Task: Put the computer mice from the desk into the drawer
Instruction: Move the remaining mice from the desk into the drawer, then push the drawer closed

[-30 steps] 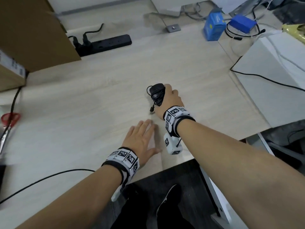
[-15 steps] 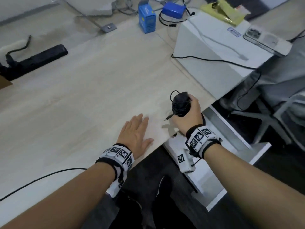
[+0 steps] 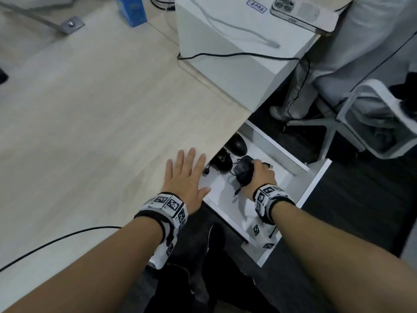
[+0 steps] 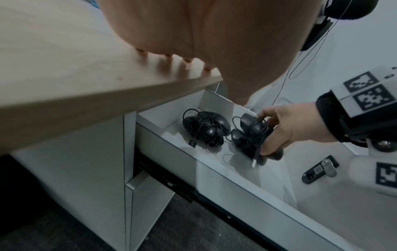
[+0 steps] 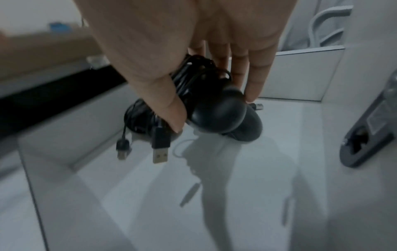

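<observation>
My right hand (image 3: 261, 176) grips a black wired mouse (image 3: 243, 173) with its cable wound round it, low inside the open white drawer (image 3: 222, 197). In the right wrist view thumb and fingers pinch the mouse (image 5: 217, 113), and its USB plug (image 5: 160, 149) dangles just above the drawer floor. Two more black mice (image 3: 222, 160) (image 3: 237, 144) lie at the drawer's back, partly under the desk edge. The left wrist view shows one of them (image 4: 204, 129) beside the held mouse (image 4: 250, 135). My left hand (image 3: 185, 177) lies flat, fingers straight, on the wooden desk (image 3: 90, 120) near its edge.
A white box (image 3: 225, 68) with a phone (image 3: 300, 12) on top stands at the desk's far right. A blue carton (image 3: 132, 11) is at the back. A black cable (image 3: 56, 240) crosses the near desk. A white chair (image 3: 372, 114) and someone's legs are right of the drawer.
My right hand has carried the mouse off the desk, to the right and down into the open drawer. The left hand stays flat on the desk.
</observation>
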